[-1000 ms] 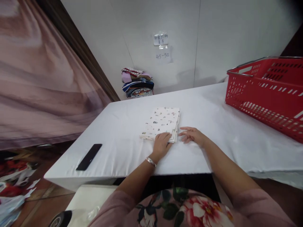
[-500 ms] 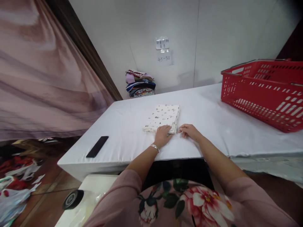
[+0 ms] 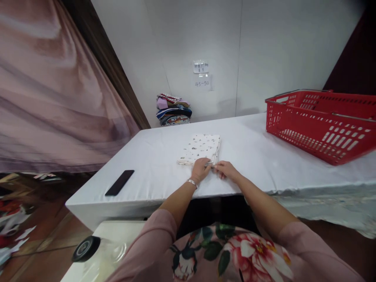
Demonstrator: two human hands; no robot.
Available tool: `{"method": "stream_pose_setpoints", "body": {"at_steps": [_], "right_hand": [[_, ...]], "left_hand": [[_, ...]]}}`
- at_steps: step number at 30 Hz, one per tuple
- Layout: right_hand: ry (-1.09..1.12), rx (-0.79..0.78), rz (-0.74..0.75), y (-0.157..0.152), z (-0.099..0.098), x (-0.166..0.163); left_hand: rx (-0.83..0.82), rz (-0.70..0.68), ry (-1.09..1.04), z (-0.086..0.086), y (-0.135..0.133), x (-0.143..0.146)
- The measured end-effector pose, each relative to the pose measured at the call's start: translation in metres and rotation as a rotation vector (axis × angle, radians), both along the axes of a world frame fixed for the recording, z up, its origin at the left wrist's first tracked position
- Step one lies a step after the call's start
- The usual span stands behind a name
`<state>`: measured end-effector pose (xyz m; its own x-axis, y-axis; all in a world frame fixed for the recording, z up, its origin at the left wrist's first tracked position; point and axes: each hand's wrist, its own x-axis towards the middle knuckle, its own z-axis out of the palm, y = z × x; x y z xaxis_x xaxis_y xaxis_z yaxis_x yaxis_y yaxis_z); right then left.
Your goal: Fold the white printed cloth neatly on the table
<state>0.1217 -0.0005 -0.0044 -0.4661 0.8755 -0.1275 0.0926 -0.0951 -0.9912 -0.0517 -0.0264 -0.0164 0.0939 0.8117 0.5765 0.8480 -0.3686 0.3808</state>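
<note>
On the white-covered table (image 3: 152,156) lies a folded white cloth (image 3: 201,148) with small dark printed motifs. My left hand (image 3: 201,168), a silver bracelet at its wrist, grips the near edge of the cloth, its fingers on top of the layers. Just beside it, my right hand (image 3: 226,170) pinches the near right corner of the same cloth. The fingertips of both hands almost meet there, and the layers between them are partly hidden.
A red plastic basket (image 3: 308,129) with metal handles stands on the right of the table. At left lies a black phone (image 3: 120,182). Folded clothes (image 3: 174,111) are stacked against the wall below paper signs (image 3: 202,82). A lidded jar (image 3: 86,249) is at lower left.
My right hand has moved left and now meets the cloth's near right corner, where before it was apart from it. My left hand stays on the near edge. The view has shifted slightly.
</note>
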Motion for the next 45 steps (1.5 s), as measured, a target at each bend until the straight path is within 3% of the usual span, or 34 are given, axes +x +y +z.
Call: {"method": "stream_pose_setpoints", "body": {"at_steps": [5, 13, 25, 30, 36, 41, 45], "right_hand": [[-0.065, 0.025, -0.095, -0.001, 0.001, -0.010], [-0.086, 0.043, -0.167, 0.000, -0.003, -0.014], [-0.059, 0.046, -0.228, -0.003, -0.003, -0.014], [0.010, 0.011, -0.219, -0.002, -0.007, -0.013], [0.105, 0.018, -0.199, -0.004, -0.007, -0.010], [-0.026, 0.005, -0.260, -0.006, -0.010, -0.004], [-0.161, 0.009, -0.193, -0.009, -0.003, -0.006]], "left_hand": [[-0.043, 0.056, -0.122, -0.001, 0.008, 0.006], [-0.023, 0.028, -0.220, -0.004, 0.009, 0.005], [-0.073, 0.078, -0.098, 0.013, 0.003, 0.013], [-0.059, -0.019, -0.033, 0.010, -0.004, 0.009], [-0.057, -0.010, -0.031, 0.007, -0.002, 0.010], [-0.070, 0.032, -0.110, 0.008, 0.000, 0.011], [-0.056, 0.032, -0.118, 0.007, 0.000, 0.010]]}}
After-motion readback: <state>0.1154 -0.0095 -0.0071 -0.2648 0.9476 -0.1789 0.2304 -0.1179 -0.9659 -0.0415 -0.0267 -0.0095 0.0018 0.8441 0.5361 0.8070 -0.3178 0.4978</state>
